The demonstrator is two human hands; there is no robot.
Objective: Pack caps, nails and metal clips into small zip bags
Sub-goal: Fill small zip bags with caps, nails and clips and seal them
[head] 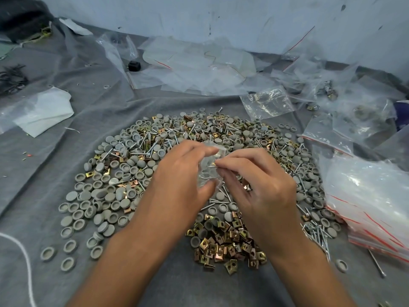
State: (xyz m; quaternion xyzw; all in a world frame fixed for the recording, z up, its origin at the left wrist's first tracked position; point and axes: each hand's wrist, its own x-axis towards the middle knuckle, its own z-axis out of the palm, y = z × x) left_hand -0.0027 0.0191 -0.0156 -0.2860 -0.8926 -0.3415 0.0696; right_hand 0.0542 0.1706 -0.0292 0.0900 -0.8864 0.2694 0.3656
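The left hand (177,171) grips a small clear zip bag (209,167) between thumb and curled fingers and holds it above the middle of the pile. The right hand (256,182) pinches a nail (213,166) at the bag's mouth; the nail lies roughly level, its tip pointing left into the bag. More nails show through the bag's film.

The pile lies on a grey cloth (66,151) that covers the surface. Grey caps (99,196) make up most of it, thickest on the left. Loose nails (318,237) lie mixed among them and in a cluster at the right edge. Brass-coloured clips (225,242) are gathered at the near side, between the two forearms.

A stack of empty bags (371,207) with red zip lines lies at the right, touching the pile. Further clear bags (194,65) lie along the wall. A filled bag (267,103) lies beyond the pile at right.
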